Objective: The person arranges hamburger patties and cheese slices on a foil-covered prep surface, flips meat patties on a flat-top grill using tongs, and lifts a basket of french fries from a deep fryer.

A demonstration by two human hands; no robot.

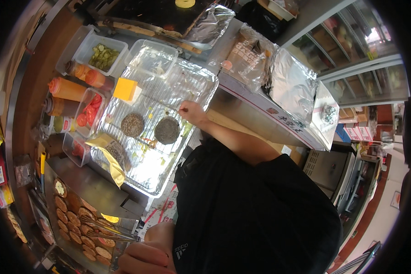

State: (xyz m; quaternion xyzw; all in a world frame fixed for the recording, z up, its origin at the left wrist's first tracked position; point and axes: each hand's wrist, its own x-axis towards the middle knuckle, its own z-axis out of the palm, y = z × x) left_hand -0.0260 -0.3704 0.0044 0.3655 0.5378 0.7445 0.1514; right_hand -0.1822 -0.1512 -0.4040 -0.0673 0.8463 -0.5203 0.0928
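My right hand (192,113) is over the foil tray (205,80), its fingers closed on what looks like a thin utensil pointing towards the cheese. A stack of orange cheese slices (125,89) lies at the tray's left edge. Below lie two round things, probably buns or patties: a brown speckled one (132,125) and a dark grey one (167,131), the latter nearest this hand. My left hand (144,257), at the bottom, is closed on metal tongs (111,233); their ends are over browned patties (74,228) on a griddle (76,202).
Tubs of pickle slices (103,57) and tomato slices (90,110) stand beside sauce bottles (66,89). An open printed bag (108,154) lies on the tray's near-left edge. A clear tub (152,56) sits at its top. Foil-covered boxes (291,85) stand to the right.
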